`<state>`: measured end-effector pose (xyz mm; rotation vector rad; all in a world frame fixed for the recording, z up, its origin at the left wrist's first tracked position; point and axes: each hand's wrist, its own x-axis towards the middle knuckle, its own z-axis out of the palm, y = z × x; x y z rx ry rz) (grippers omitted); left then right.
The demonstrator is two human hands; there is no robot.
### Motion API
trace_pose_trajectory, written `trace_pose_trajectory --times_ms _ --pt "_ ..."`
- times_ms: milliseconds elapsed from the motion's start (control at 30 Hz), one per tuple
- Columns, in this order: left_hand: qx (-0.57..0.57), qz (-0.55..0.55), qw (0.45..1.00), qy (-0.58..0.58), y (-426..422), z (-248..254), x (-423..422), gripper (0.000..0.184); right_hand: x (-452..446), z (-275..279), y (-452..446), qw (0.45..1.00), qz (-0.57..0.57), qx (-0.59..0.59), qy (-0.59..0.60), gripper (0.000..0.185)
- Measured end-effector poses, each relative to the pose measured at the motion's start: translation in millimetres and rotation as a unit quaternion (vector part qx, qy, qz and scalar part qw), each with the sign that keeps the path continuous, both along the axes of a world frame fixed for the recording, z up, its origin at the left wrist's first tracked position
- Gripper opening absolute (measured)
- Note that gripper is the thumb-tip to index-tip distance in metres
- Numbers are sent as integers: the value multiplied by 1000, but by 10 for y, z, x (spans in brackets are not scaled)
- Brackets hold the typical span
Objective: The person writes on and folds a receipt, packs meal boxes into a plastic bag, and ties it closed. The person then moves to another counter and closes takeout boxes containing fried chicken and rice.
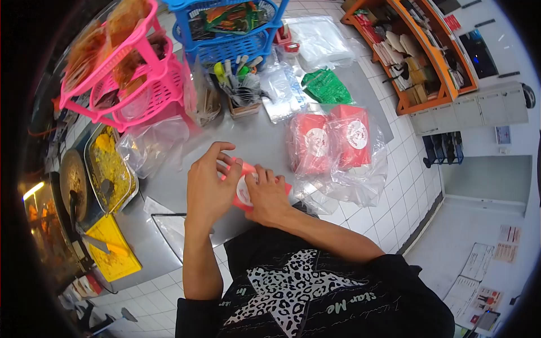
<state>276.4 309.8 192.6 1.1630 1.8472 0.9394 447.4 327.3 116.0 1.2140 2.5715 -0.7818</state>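
Note:
A small red box (243,194) with a white round label lies at the front edge of the metal table, between my two hands. My left hand (211,181) is at its left end, fingers bent and thumb against the box; part of the grip is hidden. From the right, my right hand (267,194) lies over the box with its fingers curled on the top, covering part of the label. To the right of my hands, two larger red boxes (315,143) with white labels sit in clear plastic bags.
Pink baskets (163,84) and blue baskets (225,48) stand at the back. A utensil holder (244,107), green bag (328,86), metal food tray (135,191) and yellow board with a knife (115,259) are around the table. An orange shelf (439,62) stands at right.

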Motion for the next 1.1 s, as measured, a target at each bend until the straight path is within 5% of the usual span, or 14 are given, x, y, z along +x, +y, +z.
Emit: trace_pose_trajectory --times_ms 67,167,300,367,433,500,567,667,767,833,900,967,1000,1100 --pt "6 -44 997 -69 110 -485 -145 28 255 475 50 996 20 -87 -12 89" --pt "-84 -90 923 -364 104 -1056 -102 28 790 1209 141 985 50 -163 -1 90" --pt "-142 -215 925 -281 -8 -1129 1118 36 1431 2057 374 982 126 -143 4 82" --pt "-72 -265 842 -464 8 -882 1507 42 1669 2333 495 982 127 -140 9 78" --pt "-90 -231 911 -330 -53 -1002 1719 39 1835 2413 605 984 85 -155 27 75" --pt "-92 -186 956 -207 -54 -861 1659 34 1998 2414 751 977 47 -198 58 73" --pt "-80 -136 982 -101 -10 -98 1225 27 2159 2241 923 957 11 -272 102 70" --pt "45 -29 977 -209 -3 256 992 25 2048 2079 1134 936 -39 -345 57 67" --pt "296 -64 953 -30 178 354 1127 25 2006 1804 1363 939 -9 -341 33 60" --pt "318 -48 946 42 166 524 1254 22 1975 1618 1497 951 28 -302 62 54" --pt "322 -55 943 60 142 584 1361 21 1817 1623 1516 934 -119 -324 88 57" --pt "310 -90 946 19 82 583 1443 21 1752 1377 1527 923 -209 -293 137 64" --pt "176 -166 963 -121 30 605 1467 31 1650 1231 1469 923 -242 -239 179 78" --pt "236 -162 922 -260 114 588 1552 41 1532 874 1487 979 -160 -128 3 80"
